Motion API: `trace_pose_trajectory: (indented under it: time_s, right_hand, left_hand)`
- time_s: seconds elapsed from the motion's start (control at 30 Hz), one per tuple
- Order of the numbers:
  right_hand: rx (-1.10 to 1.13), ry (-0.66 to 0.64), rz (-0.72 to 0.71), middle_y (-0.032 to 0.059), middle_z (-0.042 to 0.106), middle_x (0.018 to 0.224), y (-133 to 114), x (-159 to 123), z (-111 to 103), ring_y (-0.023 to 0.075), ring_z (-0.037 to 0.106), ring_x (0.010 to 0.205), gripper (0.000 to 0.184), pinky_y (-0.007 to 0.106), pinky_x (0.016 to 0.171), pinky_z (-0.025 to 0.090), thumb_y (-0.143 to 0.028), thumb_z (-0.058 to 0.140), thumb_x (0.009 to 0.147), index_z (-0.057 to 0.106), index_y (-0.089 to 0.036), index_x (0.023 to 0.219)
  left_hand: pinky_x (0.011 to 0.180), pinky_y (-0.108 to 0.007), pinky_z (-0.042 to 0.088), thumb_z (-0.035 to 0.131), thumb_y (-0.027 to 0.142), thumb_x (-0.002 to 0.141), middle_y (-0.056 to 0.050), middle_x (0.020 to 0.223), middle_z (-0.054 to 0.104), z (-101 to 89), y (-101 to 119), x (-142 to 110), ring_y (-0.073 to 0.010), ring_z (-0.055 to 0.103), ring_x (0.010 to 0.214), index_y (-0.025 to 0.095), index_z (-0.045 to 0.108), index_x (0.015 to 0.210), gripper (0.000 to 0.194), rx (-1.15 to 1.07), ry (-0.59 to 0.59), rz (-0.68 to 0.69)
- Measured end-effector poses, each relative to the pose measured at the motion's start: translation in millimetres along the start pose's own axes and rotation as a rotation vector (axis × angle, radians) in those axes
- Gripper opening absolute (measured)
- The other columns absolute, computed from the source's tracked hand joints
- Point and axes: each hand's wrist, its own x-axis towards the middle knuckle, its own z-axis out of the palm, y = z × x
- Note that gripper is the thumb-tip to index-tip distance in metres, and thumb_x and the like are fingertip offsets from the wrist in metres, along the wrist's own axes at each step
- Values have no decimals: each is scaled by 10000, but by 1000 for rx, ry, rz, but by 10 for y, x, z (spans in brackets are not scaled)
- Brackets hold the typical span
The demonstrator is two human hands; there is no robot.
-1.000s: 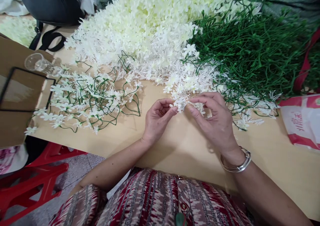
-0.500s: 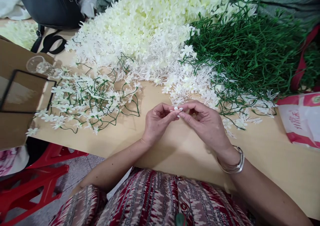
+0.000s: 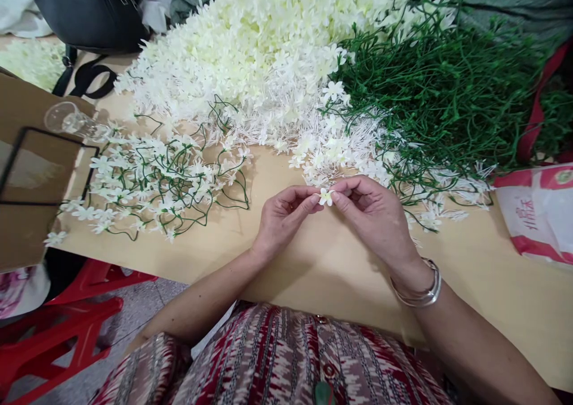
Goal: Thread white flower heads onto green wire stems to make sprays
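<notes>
A small white artificial flower [image 3: 326, 197] with a yellowish centre faces me between my fingertips, above the table [image 3: 295, 274]. My left hand [image 3: 286, 217] pinches it from one side, thumb against forefinger. From the other side my right hand [image 3: 373, 220] grips it in the same way. Just beyond the hands lie loose white flowers [image 3: 335, 151]. Behind them rises a large heap of white and cream flower heads [image 3: 268, 41]. To the left is a pile of white flowers joined to green stems [image 3: 174, 178]. Bare green plastic stems [image 3: 447, 95] are heaped at the right.
At the left edge stand a cardboard box [image 3: 36, 214] with a black wire frame and a clear plastic cup [image 3: 74, 121] on its side. A black bag [image 3: 85, 11] sits behind. A red and white packet [image 3: 537, 214] lies at right; red stools [image 3: 67, 333] stand below.
The flower between my fingers has turned so its open face and centre now show. My fingertips have moved slightly apart around it, the right hand shifting a little right.
</notes>
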Motion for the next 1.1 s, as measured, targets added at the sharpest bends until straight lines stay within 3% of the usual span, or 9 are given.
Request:
trace_pose_trajectory:
  time_s: [0.2,0.43,0.8,0.97,1.1]
  right_hand:
    - [-59,0,-48,-5,723,828,-12,-24,3,164,657,735,28,326,703,560,-222,721,943,737,-241,956]
    - [-363,58,-465,71,677,1046,-102,-44,-17,251,701,1027,127,432,878,625,-196,738,975,758,-293,1055]
    - [-260,-82,-337,19,749,1024,-31,-17,-45,228,743,1003,83,423,885,644,-227,739,984,751,-309,994]
    - [-362,-80,-441,25,768,1011,-53,-17,-31,246,745,994,162,447,889,633,-162,707,982,727,-320,1009]
    - [-394,-58,-495,37,765,965,-75,-13,-16,242,738,949,160,433,867,621,-128,682,970,690,-289,970]
  left_hand:
    - [775,-263,631,925,568,785,-18,816,791,16,28,6,-136,754,752,175,782,905,436,-8,4,-42]
    - [733,-259,612,913,633,764,4,727,734,19,97,9,-128,721,693,169,717,830,508,14,-15,-53]
    - [686,-241,572,973,552,713,-5,701,743,3,106,12,-113,678,656,171,757,755,439,18,-29,-12]
    - [669,-239,538,982,538,702,-23,733,776,-15,56,-3,-120,672,668,174,790,755,415,103,30,29]
    - [715,-255,562,938,591,750,-33,756,794,-18,59,-3,-137,704,702,182,806,781,430,124,2,45]
